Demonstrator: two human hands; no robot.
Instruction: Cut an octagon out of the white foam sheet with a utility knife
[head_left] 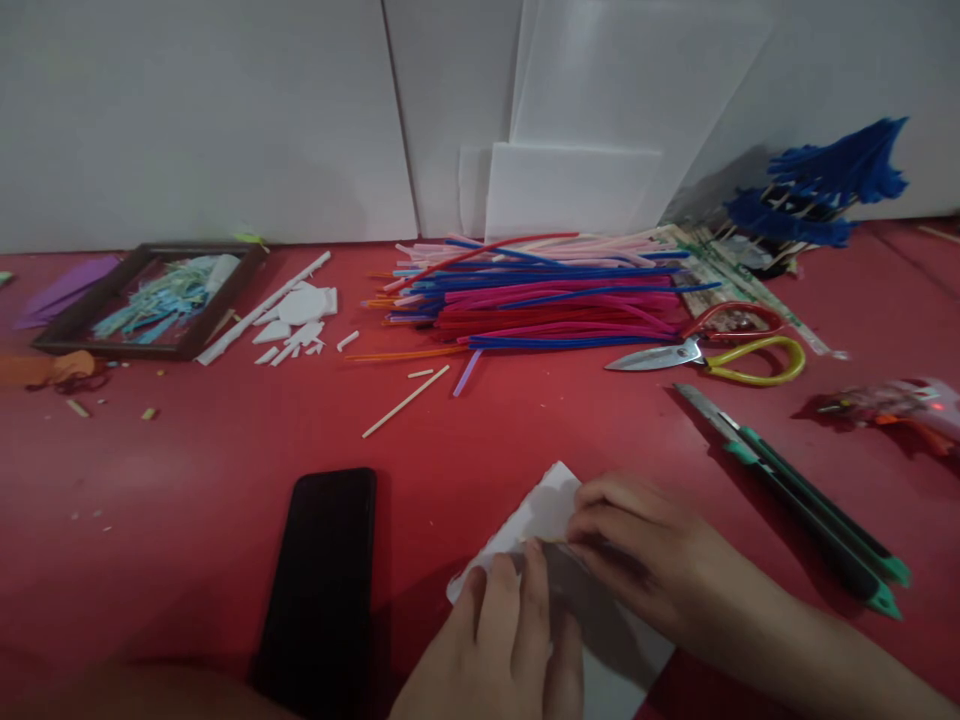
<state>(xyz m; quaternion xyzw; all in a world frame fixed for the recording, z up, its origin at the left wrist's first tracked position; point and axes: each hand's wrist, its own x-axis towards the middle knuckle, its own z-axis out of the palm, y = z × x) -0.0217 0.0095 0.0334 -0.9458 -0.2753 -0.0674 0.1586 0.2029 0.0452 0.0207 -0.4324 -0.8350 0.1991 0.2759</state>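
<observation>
A white board piece (555, 490) with a rough left edge lies at a slant on the red table in front of me. My left hand (491, 630) rests on it with the fingers stretched out and slightly apart. From the right, my right hand (645, 550) pinches a thin, tan stick (553, 542) low over the board. Only a short length of this stick shows between the two hands; the rest is hidden by my fingers. The fingertips of my left hand are close to the stick's left end, and I cannot tell whether they touch it.
A black phone (319, 580) lies left of the board. Cutter knives (795, 500), scissors (697, 355) and a glue gun (900, 405) are on the right. Behind are pipe cleaners (555, 300), white scraps (304, 310), a brown frame (180, 350) and a blue-roofed model (810, 200).
</observation>
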